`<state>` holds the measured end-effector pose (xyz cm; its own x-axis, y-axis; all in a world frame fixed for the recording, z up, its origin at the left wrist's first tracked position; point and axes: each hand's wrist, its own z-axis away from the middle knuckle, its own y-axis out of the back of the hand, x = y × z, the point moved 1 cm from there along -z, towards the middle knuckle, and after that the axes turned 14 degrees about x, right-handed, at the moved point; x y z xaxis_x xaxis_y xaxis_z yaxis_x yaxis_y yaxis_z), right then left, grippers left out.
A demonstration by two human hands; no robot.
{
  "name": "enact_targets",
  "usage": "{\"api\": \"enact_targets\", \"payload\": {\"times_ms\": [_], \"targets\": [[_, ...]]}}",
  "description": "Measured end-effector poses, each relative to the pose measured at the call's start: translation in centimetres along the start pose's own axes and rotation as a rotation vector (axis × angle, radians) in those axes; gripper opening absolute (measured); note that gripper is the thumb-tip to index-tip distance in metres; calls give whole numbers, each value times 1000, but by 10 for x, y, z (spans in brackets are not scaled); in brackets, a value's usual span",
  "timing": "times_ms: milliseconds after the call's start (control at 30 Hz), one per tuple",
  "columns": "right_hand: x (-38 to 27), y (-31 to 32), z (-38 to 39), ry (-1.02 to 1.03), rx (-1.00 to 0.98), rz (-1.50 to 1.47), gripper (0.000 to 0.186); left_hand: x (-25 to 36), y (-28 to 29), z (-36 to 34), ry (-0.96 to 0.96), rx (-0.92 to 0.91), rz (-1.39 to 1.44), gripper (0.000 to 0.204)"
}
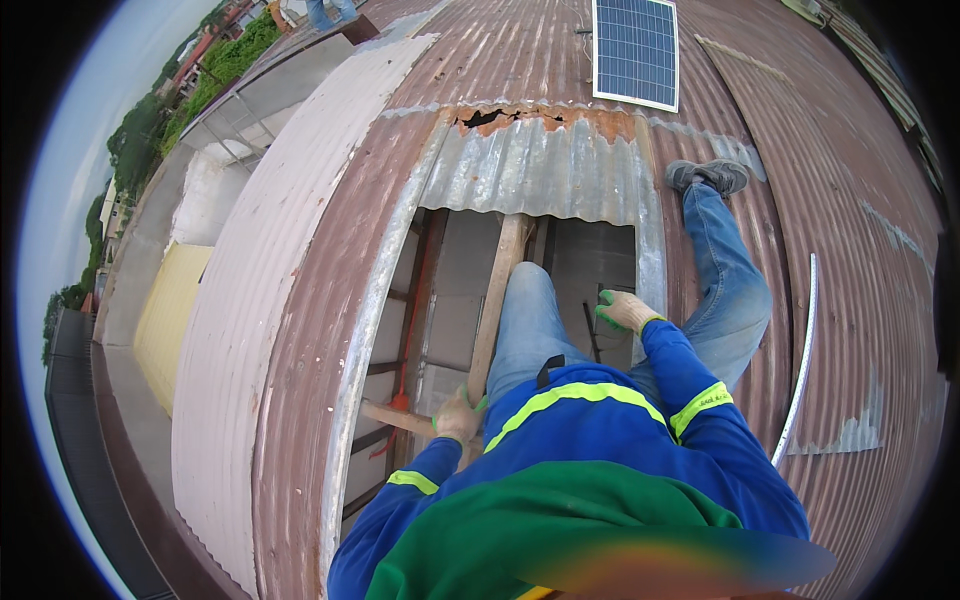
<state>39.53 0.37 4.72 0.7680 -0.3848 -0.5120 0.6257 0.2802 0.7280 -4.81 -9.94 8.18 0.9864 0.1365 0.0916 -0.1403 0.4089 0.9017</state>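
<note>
Item: wooden rafter (497, 290), long axis running near to far through the roof opening (450, 300). Your left hand (458, 417) is closed around its near end. Your right hand (626, 310), fingers curled, grips the opening's right edge, farther off.

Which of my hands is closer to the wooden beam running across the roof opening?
Left. Your left hand rests on the wooden beam at its near end. Your right hand is off to the beam's right, at the edge of the roof opening.
</note>
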Motion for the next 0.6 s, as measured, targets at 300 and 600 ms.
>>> {"api": "enact_targets", "payload": {"times_ms": [300, 600], "targets": [[-12, 6, 7, 15, -74, 47, 53, 6, 14, 0, 45, -81, -38, 82], [-12, 6, 10, -47, -94, -46, 47, 7, 16, 4, 44, -49, -12, 80]]}}
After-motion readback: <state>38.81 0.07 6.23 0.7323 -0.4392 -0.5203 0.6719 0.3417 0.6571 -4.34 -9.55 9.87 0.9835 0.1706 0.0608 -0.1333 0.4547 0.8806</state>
